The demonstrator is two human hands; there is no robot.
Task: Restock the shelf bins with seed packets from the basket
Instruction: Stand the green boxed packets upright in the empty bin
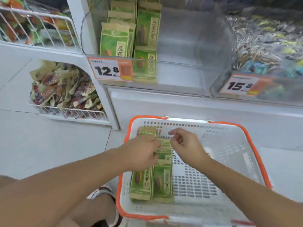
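i see left hand (142, 152) gripping green packets (161, 181) in basket (255, 145), lower centre; right hand (185, 145) curled, holding nothing i can make out.

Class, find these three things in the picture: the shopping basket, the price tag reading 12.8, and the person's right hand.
shopping basket (255, 145): head view, on its orange right rim.
12.8 price tag (106, 70): head view, on the printed digits.
right hand (185, 145): head view, on the back of the hand.
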